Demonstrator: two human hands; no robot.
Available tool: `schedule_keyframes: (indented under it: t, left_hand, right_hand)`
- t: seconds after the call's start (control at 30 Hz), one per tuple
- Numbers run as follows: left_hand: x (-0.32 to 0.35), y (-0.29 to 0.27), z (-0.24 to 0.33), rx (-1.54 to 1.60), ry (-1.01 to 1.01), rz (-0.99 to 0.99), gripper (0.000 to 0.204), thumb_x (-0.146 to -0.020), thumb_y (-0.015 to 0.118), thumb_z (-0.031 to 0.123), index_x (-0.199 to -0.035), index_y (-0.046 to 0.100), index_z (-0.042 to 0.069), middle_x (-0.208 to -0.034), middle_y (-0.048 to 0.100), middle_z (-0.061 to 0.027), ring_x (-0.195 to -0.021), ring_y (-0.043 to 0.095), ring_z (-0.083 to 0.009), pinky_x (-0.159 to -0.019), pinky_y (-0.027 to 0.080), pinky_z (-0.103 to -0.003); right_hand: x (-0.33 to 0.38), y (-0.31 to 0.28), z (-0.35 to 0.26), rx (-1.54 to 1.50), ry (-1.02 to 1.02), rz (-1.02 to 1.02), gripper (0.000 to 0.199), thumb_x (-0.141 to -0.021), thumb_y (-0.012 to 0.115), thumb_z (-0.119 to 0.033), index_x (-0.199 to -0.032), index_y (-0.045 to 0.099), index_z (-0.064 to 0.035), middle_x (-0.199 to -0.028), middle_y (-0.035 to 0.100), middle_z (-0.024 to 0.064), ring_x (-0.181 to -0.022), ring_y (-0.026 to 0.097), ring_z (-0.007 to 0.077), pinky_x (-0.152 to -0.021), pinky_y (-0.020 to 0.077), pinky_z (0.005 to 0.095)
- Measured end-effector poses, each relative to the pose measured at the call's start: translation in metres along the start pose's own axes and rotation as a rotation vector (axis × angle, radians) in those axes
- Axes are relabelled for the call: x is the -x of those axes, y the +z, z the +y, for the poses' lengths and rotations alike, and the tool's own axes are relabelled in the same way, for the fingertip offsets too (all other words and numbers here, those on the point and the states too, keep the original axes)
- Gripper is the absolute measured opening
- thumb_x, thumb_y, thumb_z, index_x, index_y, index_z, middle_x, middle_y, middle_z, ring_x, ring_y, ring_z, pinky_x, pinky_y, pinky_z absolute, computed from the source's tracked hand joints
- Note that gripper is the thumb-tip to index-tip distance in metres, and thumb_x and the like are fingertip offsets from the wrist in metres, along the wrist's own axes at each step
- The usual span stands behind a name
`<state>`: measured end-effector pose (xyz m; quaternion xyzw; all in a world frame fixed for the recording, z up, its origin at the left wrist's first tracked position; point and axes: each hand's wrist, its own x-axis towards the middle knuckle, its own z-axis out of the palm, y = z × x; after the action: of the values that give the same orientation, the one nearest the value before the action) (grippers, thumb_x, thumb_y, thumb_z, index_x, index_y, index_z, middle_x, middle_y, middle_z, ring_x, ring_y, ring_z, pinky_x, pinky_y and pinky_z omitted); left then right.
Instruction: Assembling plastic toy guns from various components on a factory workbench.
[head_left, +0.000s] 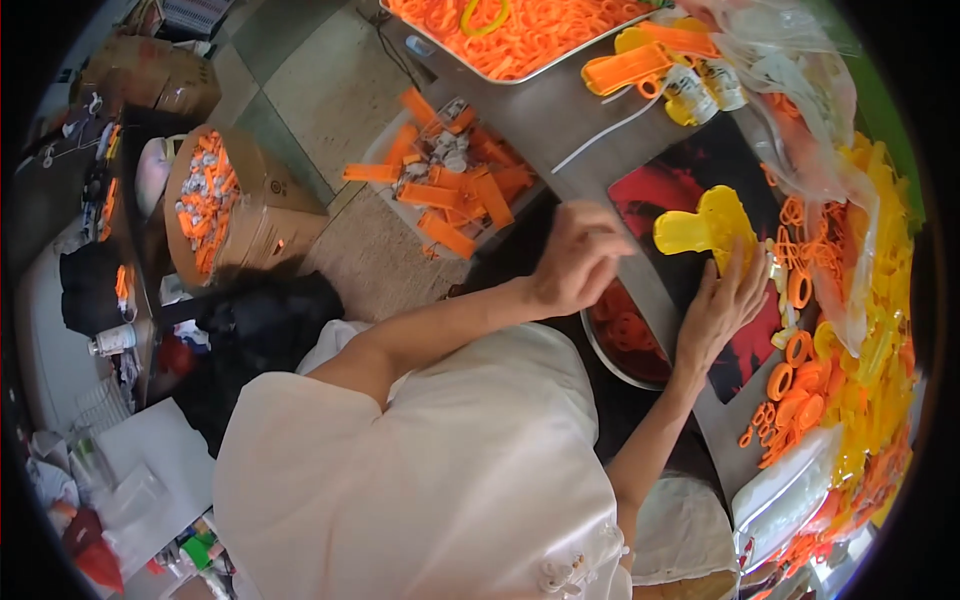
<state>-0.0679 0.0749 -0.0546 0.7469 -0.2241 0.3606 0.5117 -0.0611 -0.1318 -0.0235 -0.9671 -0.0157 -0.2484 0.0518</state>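
Two bare hands over the bench, at a yellow plastic part.

Far left, on the floor: open cardboard box of orange and white small parts; right of it a flat tray of orange strips. Left hand hovers above the bench edge, fingers curled loosely together; cannot tell if they pinch anything. Below it, a round metal bowl with reddish pieces. Right hand lies with fingers spread, tips touching the lower edge of the yellow plastic part, which rests flat on a red-and-black mat. Right of the hand: loose orange rings, then a heap of yellow parts. Top centre: metal tray of orange rings.
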Motion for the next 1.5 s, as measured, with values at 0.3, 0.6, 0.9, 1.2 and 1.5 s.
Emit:
schedule_keyframes:
  t: [0.3,0.6,0.9,1.2,1.5]
  left_hand:
    - [0.053,-0.118,-0.174,-0.988,-0.744,-0.07,0.038,-0.089,0.067,0.021,-0.118,0.056,0.0,-0.115,0.056,-0.0169,-0.111,0.051,-0.0362,-0.084,0.044,-0.045]
    - [-0.012,-0.183,-0.129,-0.239,-0.834,-0.157,0.046,-0.089,0.069,0.027,-0.124,0.061,-0.001,-0.089,0.07,-0.0076,-0.076,0.064,-0.0142,-0.074,0.051,-0.026]
    - [-0.05,-0.142,0.004,0.548,-0.958,-0.228,0.042,-0.088,0.064,0.02,-0.125,0.06,0.0,-0.089,0.067,-0.0057,-0.075,0.059,-0.0081,-0.069,0.046,-0.022]
    - [-0.051,-0.063,0.037,0.872,-0.81,-0.322,0.045,-0.092,0.065,0.02,-0.129,0.054,-0.002,-0.094,0.066,-0.0079,-0.08,0.058,-0.0109,-0.074,0.047,-0.025]
    - [-0.047,-0.032,0.057,0.856,-0.77,-0.45,0.046,-0.093,0.063,0.016,-0.134,0.05,0.001,-0.115,0.061,-0.0076,-0.096,0.06,-0.0122,-0.088,0.047,-0.026]
  right_hand:
    - [0.006,-0.007,0.006,-0.186,0.011,0.124,0.033,-0.095,0.062,-0.018,-0.126,0.062,-0.0084,-0.142,0.049,0.0115,-0.131,0.042,0.0327,-0.109,0.0331,0.0458]
    - [0.011,-0.017,0.002,-0.246,0.056,0.33,0.026,-0.088,0.068,-0.005,-0.114,0.068,-0.0063,-0.129,0.06,0.01,-0.12,0.051,0.0284,-0.101,0.0424,0.0407]
    - [-0.002,-0.037,-0.127,-0.868,-0.099,-0.033,0.027,-0.091,0.063,-0.008,-0.117,0.065,-0.0005,-0.111,0.065,0.0167,-0.104,0.059,0.0318,-0.095,0.0433,0.038]
    - [0.02,-0.059,-0.103,-1.323,0.576,-0.156,0.046,-0.107,0.039,-0.035,-0.114,0.065,0.0021,-0.106,0.064,0.0091,-0.101,0.055,0.0158,-0.09,0.043,0.0293]
    - [0.024,-0.069,-0.081,-1.519,0.555,0.074,0.024,-0.098,0.058,-0.014,-0.112,0.066,0.0049,-0.109,0.059,0.0046,-0.094,0.055,0.0099,-0.086,0.0423,0.0244]
